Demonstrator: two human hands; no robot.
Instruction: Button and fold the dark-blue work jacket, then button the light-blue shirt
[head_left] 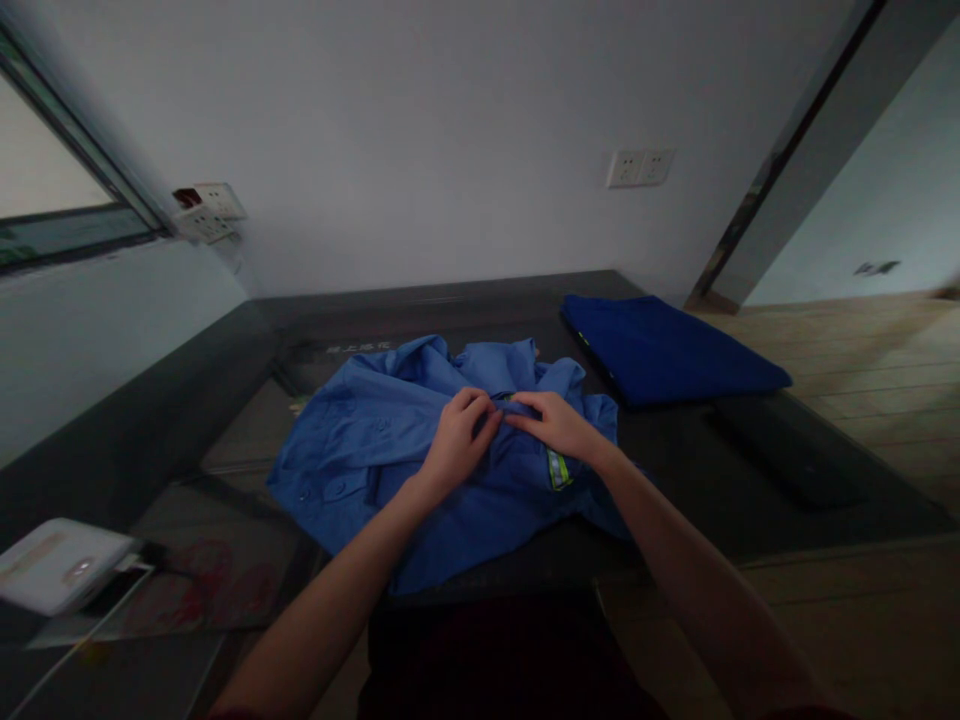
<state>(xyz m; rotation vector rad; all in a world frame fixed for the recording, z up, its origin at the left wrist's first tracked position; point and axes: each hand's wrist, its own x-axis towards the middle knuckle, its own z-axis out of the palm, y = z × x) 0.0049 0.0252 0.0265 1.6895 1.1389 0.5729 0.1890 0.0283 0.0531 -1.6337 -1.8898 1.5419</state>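
Blue work shirt (465, 525): likely light, limp; grip by doubled edges. Left hand (463, 432), right hand (553, 420) pinch gathered cloth.

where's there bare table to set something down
Dark table looks free between the blue garment and a dark flat shape, in front of the dark-blue cloth; also behind the garment, before the wall. Crowded: the middle, with garment, left hand and right hand.
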